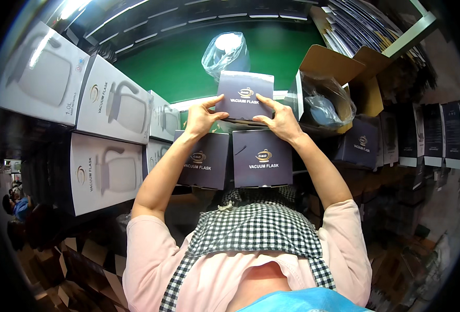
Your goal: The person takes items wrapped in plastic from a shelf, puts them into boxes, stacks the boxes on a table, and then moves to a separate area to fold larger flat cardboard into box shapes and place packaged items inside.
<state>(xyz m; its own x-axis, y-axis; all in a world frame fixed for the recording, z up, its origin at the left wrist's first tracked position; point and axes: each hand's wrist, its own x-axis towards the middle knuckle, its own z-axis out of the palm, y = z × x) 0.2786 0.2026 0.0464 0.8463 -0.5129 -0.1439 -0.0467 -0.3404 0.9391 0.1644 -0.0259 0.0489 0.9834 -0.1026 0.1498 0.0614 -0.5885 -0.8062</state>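
A dark purple-grey cardboard box (245, 95) with a gold emblem is held between my two hands over the near edge of the bench. My left hand (205, 117) grips its left side, thumb along the lower edge and fingers at the side. On the right side my right hand (280, 118) holds it the same way, thumb and fingers on the front face. Just below stand two matching boxes, a left one (204, 166) and a right one (263, 165), side by side. My left forearm partly covers the left one.
Stacked boxes (113, 99) with a jug picture line the left. On the green bench (173, 65) stands a plastic-bagged item (230, 51). An open carton (328, 67) at the right contains a bagged bluish item (321, 109). Flattened cartons (362, 26) and further dark boxes (359, 141) lie beyond.
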